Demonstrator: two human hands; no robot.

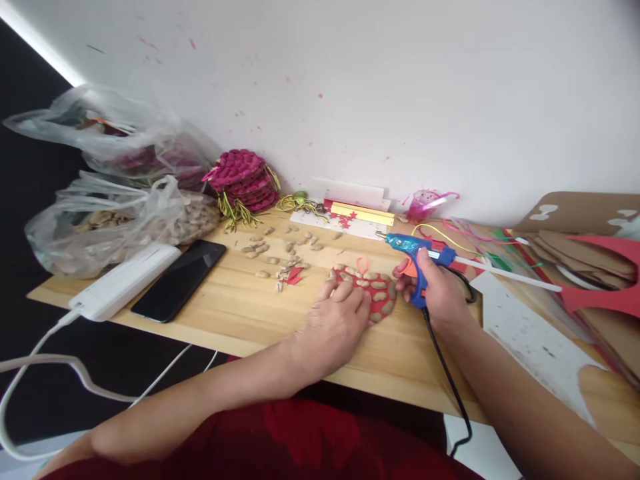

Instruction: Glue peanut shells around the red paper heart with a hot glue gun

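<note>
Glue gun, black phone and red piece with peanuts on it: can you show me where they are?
Glue gun (411,245): head view, on its blue barrel.
Black phone (179,281): head view, on its dark screen.
Red piece (377,307): head view, on a bare red patch.

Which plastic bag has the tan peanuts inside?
The front bag, nearer the black phone; the bag behind it shows purple stuff inside instead.

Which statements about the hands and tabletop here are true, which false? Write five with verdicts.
1. The right hand grips the blue glue gun. True.
2. The left hand holds the black phone. False: it is at the peanut-dotted red piece.
3. The black phone lies beside the long white block. True.
4. The magenta stack stands right of the blue glue gun. False: left of it.
5. Loose peanuts lie left of the red piece. True.
</note>
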